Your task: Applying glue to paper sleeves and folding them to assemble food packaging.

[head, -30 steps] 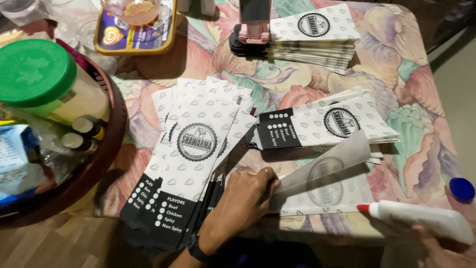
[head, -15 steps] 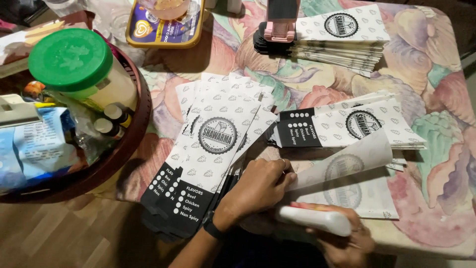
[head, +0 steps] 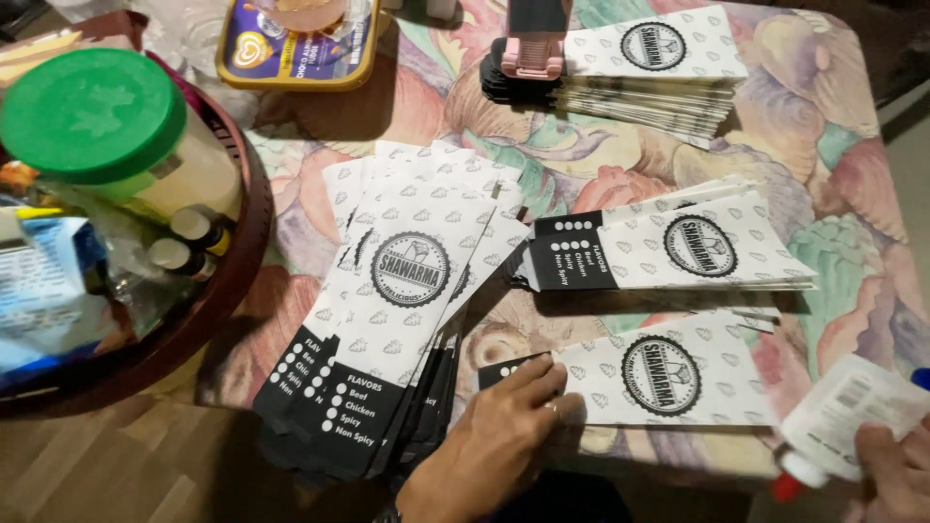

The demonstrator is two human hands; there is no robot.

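1. A jar with a green lid (head: 92, 111) stands in a round dark tray (head: 254, 232) at the left, with small bottles (head: 184, 242) and blue packets (head: 44, 281) beside it.
2. A yellow-rimmed tub (head: 295, 53) sits at the top edge.
3. A pink clip (head: 532, 60) rests on the far paper stack (head: 659, 77) — all on a floral tablecloth (head: 833, 194).

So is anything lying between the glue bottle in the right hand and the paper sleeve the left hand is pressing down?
Nothing visible. The glue bottle in the right hand hangs just past the paper sleeve, which the left hand presses flat; only bare tablecloth lies between.
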